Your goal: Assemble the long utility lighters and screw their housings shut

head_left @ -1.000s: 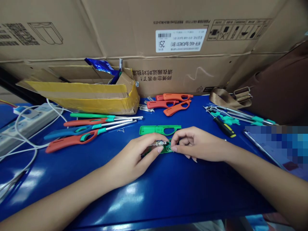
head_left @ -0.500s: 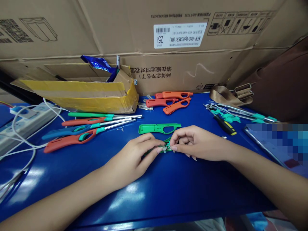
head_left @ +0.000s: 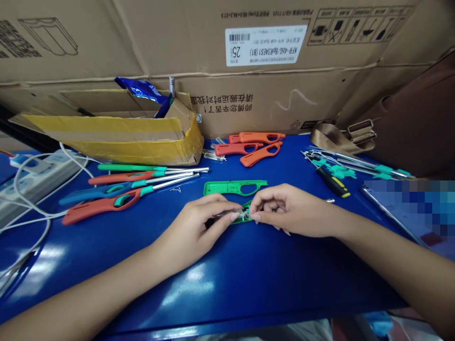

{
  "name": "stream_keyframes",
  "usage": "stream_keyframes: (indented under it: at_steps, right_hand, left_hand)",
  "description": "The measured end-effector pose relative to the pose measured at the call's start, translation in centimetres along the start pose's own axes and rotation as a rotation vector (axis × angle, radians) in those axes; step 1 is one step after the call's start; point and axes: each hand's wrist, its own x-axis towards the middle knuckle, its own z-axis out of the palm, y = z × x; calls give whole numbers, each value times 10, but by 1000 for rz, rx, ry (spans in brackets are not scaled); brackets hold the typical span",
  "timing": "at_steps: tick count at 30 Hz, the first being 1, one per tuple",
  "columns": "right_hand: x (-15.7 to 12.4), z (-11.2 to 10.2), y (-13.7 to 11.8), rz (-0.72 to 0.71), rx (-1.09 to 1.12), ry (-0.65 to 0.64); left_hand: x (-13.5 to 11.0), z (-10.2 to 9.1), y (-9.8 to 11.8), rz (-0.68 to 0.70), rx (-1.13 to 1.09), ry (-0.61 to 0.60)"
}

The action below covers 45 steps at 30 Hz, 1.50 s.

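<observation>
A green lighter half shell lies on the blue table under my fingertips, largely covered by my hands. My left hand is closed, thumb and forefinger pinching a clear plastic lighter tank over that shell. Facing it from the right, my right hand is curled, its thumb and forefinger pressed together at small white and teal inner parts. Exactly what its fingertips grip is hidden. Just beyond my hands lies the other green half shell, hollow side up.
Several long-necked lighters lie at left near a power strip. Orange shells and clear tanks lie behind. A yellow-taped carton stands back left. A screwdriver, metal tubes and a phone are at right.
My left fingers have shifted slightly, and more of the clear tank and green shell shows between my hands. The whole view has moved a little.
</observation>
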Motion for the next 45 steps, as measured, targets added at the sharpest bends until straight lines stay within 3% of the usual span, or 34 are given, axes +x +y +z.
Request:
stream_keyframes:
  at_steps: [26, 45]
  right_hand:
    - [0, 3, -3, -24, -38, 31]
    - [1, 1, -4, 2, -13, 3]
  left_hand:
    - [-2, 3, 3, -97, -81, -17]
    - [-3, 8, 1, -68, -92, 33]
